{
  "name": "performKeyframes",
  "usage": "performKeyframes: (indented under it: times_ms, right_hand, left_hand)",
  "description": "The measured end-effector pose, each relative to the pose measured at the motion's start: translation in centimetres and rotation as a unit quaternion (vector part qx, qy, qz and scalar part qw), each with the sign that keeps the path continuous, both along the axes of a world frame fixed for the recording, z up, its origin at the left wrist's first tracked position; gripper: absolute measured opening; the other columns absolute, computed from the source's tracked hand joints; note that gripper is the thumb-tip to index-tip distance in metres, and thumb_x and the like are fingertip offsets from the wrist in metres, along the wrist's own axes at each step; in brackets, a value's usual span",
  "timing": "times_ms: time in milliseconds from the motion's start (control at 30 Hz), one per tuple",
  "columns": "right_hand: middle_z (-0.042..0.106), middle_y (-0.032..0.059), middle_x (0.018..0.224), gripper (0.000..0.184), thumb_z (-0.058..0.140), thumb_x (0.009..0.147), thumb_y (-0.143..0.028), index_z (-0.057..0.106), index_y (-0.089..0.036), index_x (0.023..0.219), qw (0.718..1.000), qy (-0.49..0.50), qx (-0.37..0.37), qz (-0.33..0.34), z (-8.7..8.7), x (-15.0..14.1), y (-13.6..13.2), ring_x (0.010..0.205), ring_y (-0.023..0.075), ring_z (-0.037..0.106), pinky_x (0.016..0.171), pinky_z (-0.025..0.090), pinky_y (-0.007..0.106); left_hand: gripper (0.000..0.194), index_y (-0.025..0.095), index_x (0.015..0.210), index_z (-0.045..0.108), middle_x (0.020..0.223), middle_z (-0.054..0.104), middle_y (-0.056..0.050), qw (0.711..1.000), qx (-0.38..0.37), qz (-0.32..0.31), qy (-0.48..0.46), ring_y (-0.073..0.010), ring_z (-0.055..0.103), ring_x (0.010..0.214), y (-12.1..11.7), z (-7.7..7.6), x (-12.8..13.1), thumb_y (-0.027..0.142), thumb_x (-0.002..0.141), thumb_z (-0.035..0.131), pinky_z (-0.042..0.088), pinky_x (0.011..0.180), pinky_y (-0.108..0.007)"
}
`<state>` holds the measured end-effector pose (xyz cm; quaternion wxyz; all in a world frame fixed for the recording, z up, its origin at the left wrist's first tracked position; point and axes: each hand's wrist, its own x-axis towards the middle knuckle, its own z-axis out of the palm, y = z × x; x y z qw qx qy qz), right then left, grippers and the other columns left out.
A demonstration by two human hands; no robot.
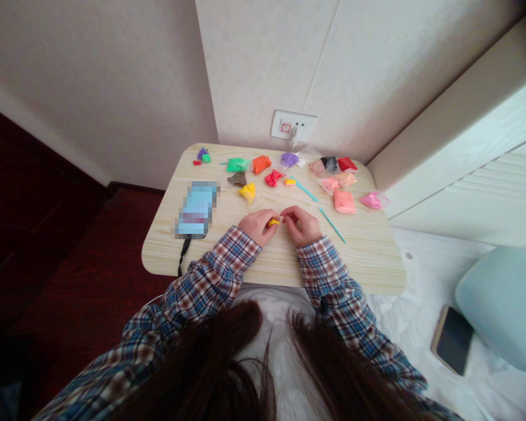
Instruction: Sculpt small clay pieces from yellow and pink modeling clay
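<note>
My left hand (258, 227) is closed near the middle of the table, pinching a small piece of yellow modelling clay (273, 222) between thumb and fingers. Just to its right, my right hand (302, 225) has thumb and fingertips brought together; whether anything is between them is too small to tell. Beyond the hands lie a bag of yellow clay (248, 193), a bag of red clay (272, 178) and a small yellow-orange clay shape (290, 182). A blue modelling tool (304, 189) rests behind my right hand, and a thin teal stick tool (332, 225) is to its right.
Several more clay bags, such as green (238, 165) and pink (373, 200), line the table's (355, 263) back and right. Small purple, green and red clay shapes (204, 155) sit back left. A blurred-screen phone (197, 209) lies left. Another phone (452, 340) is beside a blue cushion (504, 307).
</note>
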<state>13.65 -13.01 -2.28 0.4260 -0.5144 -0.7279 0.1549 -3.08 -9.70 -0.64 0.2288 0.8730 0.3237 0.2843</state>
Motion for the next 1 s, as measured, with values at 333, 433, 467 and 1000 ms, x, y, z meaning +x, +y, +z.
performKeyframes:
  times_ms: [333, 433, 467, 1000]
  right_hand:
    - [0.055, -0.0002, 0.074, 0.029, 0.045, 0.093, -0.041, 0.055, -0.014, 0.091, 0.999, 0.005, 0.009, -0.032, 0.05, -0.07, -0.11, 0.061, 0.0112, 0.053, 0.059, 0.047, 0.027]
    - [0.053, -0.0012, 0.071, 0.028, 0.045, 0.094, -0.040, 0.055, -0.014, 0.091, 0.999, -0.002, 0.007, -0.040, 0.03, -0.04, -0.20, 0.058, 0.0106, 0.052, 0.058, 0.047, 0.026]
    - [0.053, -0.0014, 0.071, 0.028, 0.045, 0.094, -0.040, 0.055, -0.014, 0.091, 0.999, -0.005, 0.007, -0.040, -0.01, -0.01, -0.20, 0.058, 0.0106, 0.052, 0.057, 0.047, 0.026]
    - [0.053, -0.0006, 0.074, 0.027, 0.046, 0.093, -0.040, 0.054, -0.014, 0.096, 0.999, -0.007, 0.009, -0.040, -0.43, 0.25, -0.05, 0.061, 0.0114, 0.053, 0.060, 0.047, 0.027]
  left_hand:
    - [0.019, 0.012, 0.093, 0.057, 0.088, 0.060, -0.004, 1.000, 0.011, 0.011, -0.014, -0.0149, 0.058, 0.080, 0.20, -0.21, -0.14, 0.029, 0.088, 0.050, 0.050, 0.073, -0.033]
    - [0.019, 0.012, 0.093, 0.057, 0.088, 0.060, -0.004, 0.999, 0.018, 0.016, -0.022, -0.0153, 0.058, 0.082, 0.23, -0.23, -0.22, 0.029, 0.088, 0.050, 0.050, 0.074, -0.034]
    - [0.019, 0.012, 0.093, 0.057, 0.089, 0.060, -0.004, 0.999, 0.020, 0.018, -0.025, -0.0154, 0.058, 0.082, 0.24, -0.24, -0.24, 0.029, 0.088, 0.050, 0.050, 0.074, -0.034]
    - [0.019, 0.012, 0.092, 0.057, 0.089, 0.059, -0.005, 0.997, 0.037, 0.040, -0.048, -0.0157, 0.058, 0.083, 0.42, -0.60, -0.45, 0.029, 0.088, 0.050, 0.049, 0.076, -0.035]
